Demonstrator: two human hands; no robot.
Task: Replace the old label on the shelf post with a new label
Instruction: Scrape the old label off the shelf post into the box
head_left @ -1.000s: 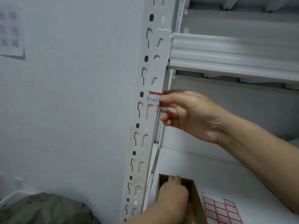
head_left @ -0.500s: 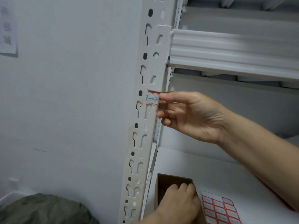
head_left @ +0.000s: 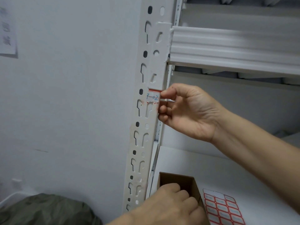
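- The old label is found on the front face of the shelf post, directly below the bracket of the upper shelf beam and at the post's right edge.
- The task is judged to be at its first stage: the old label is not yet removed, and no new label is applied to the post.
- The right hand is held at the right edge of the post; thumb and forefinger are pinched together on the right end of the old label, which appears to be lifted slightly off the corner.
- The left hand is curled loosely over the near-left edge of an open cardboard box on the lower shelf board; whether anything is gripped cannot be told.
- A sheet of blank labels, red-bordered, lies on the shelf board just beside the right side of the box; the replacement is presumably taken from it.
- Handwriting in blue ink on the old label is read as "7-02"; a red border runs along its top edge.
- A paper notice is fixed to the wall at the far left; its writing is too blurred to be read.
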